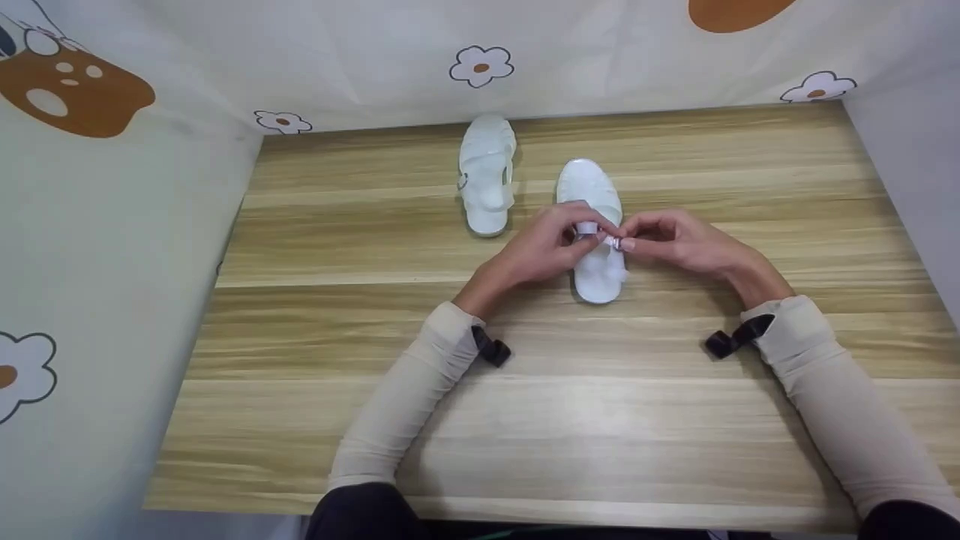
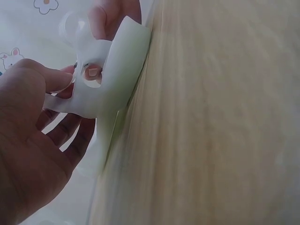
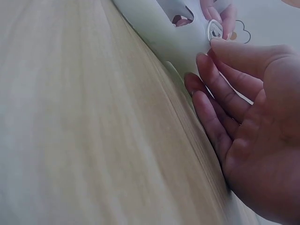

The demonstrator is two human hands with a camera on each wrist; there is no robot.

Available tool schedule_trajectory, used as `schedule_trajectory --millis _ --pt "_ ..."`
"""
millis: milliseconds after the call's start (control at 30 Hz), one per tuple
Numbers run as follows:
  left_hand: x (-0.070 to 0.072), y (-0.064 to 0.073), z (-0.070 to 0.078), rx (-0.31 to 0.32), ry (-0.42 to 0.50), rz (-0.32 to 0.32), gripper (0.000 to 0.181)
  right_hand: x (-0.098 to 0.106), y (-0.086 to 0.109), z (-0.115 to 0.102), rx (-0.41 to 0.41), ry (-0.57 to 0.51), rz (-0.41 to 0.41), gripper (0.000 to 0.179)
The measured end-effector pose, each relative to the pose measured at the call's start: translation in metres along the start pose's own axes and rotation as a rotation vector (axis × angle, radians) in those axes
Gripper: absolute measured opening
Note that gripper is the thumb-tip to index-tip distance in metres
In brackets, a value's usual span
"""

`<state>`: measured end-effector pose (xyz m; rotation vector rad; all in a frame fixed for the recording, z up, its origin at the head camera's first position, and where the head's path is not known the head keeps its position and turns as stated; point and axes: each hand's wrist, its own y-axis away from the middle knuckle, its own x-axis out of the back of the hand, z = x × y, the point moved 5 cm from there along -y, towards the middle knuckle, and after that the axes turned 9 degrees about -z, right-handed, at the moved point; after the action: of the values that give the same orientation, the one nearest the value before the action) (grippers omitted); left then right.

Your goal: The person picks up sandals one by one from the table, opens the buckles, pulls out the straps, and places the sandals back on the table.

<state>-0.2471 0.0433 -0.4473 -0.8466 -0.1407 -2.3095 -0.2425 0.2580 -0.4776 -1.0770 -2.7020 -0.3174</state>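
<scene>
A white sandal (image 1: 598, 286) lies on the table with its heel end toward the person and both hands over its middle. My left hand (image 1: 546, 241) pinches the sandal's strap between thumb and forefinger. In the left wrist view the strap (image 2: 57, 103) runs into that hand, its other fingers spread below. From the right side, my right hand (image 1: 688, 241) pinches the small metal buckle (image 3: 215, 33) at the sandal's side with thumb and forefinger. The remaining right fingers (image 3: 219, 91) bend loosely beside the sole. Both hands' fingertips nearly meet at the buckle.
Another white sandal (image 1: 487, 214) lies farther back to the left, near the wall. The wood-grain table (image 1: 600, 420) reaches back to a cream wall covering (image 1: 375, 60) printed with flowers. A black strap mount (image 1: 491, 351) sits on the left wrist, another (image 1: 724, 343) on the right.
</scene>
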Motion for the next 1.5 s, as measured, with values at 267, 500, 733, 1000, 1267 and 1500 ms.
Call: schedule_trajectory --millis 267,500,733,1000,1267,1500 --pt "0.004 0.002 -0.002 -0.007 0.052 0.048 0.019 0.0 0.001 0.002 0.001 -0.013 0.004 0.022" --pt "0.01 0.002 -0.002 0.155 0.036 0.085 0.032 0.001 0.002 0.002 -0.038 0.008 0.039 0.022" --pt "0.016 0.007 0.001 0.312 -0.088 0.198 0.063 0.004 0.003 0.004 -0.07 0.035 0.093 0.021" --pt "0.015 0.015 0.0 0.42 -0.136 0.205 0.039 0.003 0.003 0.006 -0.096 -0.032 0.111 0.028" --pt "0.013 0.015 0.002 0.445 -0.099 0.148 0.021 0.007 0.003 0.007 -0.209 -0.039 0.157 0.048" --pt "0.011 0.013 0.004 0.43 -0.078 0.163 0.015 0.011 0.006 0.01 -0.23 -0.085 0.177 0.055"
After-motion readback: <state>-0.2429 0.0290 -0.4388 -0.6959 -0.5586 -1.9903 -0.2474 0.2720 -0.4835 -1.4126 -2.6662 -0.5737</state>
